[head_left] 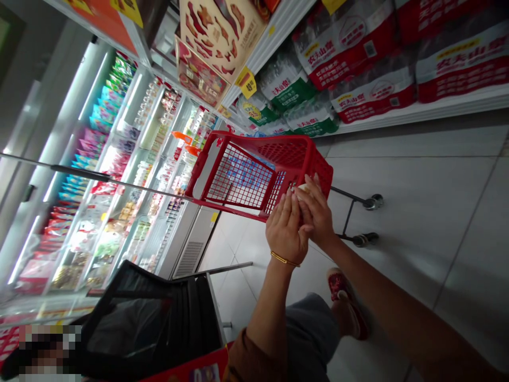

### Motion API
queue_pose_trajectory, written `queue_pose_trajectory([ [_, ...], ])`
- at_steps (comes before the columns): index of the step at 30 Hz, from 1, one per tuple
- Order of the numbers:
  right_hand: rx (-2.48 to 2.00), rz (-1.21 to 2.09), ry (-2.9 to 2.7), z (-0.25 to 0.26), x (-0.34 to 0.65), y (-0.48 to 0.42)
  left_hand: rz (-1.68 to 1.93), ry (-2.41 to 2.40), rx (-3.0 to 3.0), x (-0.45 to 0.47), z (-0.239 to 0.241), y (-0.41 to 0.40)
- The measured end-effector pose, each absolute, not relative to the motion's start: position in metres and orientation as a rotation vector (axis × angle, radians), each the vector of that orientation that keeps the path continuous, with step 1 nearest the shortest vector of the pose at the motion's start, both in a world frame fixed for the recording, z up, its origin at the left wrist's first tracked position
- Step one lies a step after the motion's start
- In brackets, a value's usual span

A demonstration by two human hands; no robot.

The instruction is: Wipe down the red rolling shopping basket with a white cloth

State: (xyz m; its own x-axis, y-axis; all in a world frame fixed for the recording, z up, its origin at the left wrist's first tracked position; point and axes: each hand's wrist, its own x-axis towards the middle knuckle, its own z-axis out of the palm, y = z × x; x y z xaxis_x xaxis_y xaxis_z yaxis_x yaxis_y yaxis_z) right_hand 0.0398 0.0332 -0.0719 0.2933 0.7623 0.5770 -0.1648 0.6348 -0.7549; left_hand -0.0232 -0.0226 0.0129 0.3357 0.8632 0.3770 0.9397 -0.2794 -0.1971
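My left hand (287,225), with a gold bracelet at the wrist, is held close against my right hand (317,209). Its fingers are pressed together and bent forward. The right fingers curl over a small pale rounded thing (304,188), mostly covered, whose kind I cannot make out. Both hands are in front of the near end of a red plastic shopping cart (308,143). Whether they touch its rim is hard to see. Inside the cart is a grid panel (238,178), with something blue showing through it.
Shrink-wrapped bottled water (358,90) fills the shelf at upper right. Lit refrigerated shelves (131,175) of packaged goods stand at left. A black chair-like object (151,307) is close at lower left. The cart's wheels (373,201) rest on the tiled floor (417,212), near my shoe (340,286).
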Motion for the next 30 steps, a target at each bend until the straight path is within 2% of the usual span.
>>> queue_pose_trajectory([
  [22, -0.866, 0.637, -1.062, -0.065, 0.045, 0.121, -0.429, -1.506, -2.076, -0.030, 0.007, -0.020],
  [30, -0.795, 0.723, -0.940, -0.059, 0.043, 0.091, -0.534, -1.600, -2.028, -0.035, 0.007, -0.022],
])
